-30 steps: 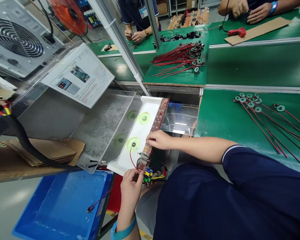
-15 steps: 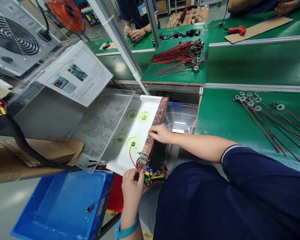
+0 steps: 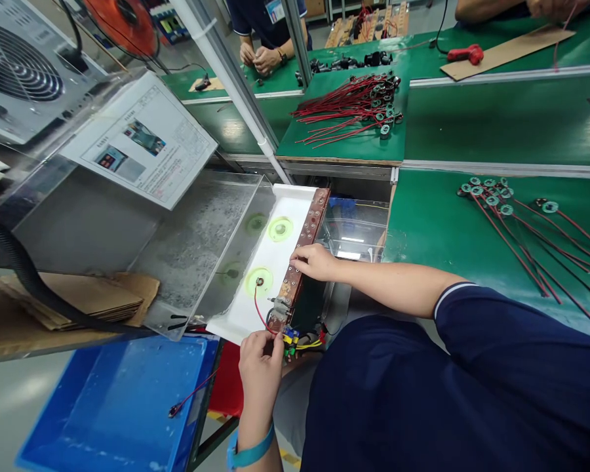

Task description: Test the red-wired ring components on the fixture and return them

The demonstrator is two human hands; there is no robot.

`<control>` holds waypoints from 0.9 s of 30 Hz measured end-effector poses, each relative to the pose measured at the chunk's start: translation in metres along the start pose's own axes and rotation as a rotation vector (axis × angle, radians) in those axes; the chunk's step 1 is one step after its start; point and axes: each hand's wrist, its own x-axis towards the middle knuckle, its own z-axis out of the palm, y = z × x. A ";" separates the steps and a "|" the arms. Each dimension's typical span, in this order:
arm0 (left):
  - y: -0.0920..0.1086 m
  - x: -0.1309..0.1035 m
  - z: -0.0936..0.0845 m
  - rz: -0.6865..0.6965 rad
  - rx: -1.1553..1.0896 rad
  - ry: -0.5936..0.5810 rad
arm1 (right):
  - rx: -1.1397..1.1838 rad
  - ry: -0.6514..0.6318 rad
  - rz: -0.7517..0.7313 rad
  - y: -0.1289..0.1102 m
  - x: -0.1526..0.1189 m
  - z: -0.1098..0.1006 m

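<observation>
My left hand [image 3: 259,367] is closed in a pinch on the free end of a red wire [image 3: 256,305], beside the blue, yellow and green terminals [image 3: 290,339]. The wire runs up to a small round part [image 3: 260,282] that sits in the nearer yellow-green ring on a white plate [image 3: 240,314]. A second yellow-green ring [image 3: 280,229] lies farther up the plate. My right hand [image 3: 317,261] rests on the brown strip [image 3: 314,216] with screws along the plate's edge. Its thumb and forefinger are pressed together; whatever is between them is hidden.
A clear plastic guard [image 3: 196,255] stands left of the plate. A blue bin [image 3: 113,400] below holds one wired part [image 3: 173,410]. Red-wired parts lie in a cluster [image 3: 491,191] at right and a pile [image 3: 358,101] behind. Co-workers' hands [image 3: 265,59] show across the bench.
My hands keep their places on the wire and strip. The view has shifted slightly. At top right, a co-worker's hand has moved and a red wire now hangs there; a dark pointed thing appears at the right edge.
</observation>
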 end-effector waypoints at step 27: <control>0.002 -0.005 0.005 -0.002 0.031 0.047 | 0.000 -0.040 0.032 -0.001 -0.003 0.003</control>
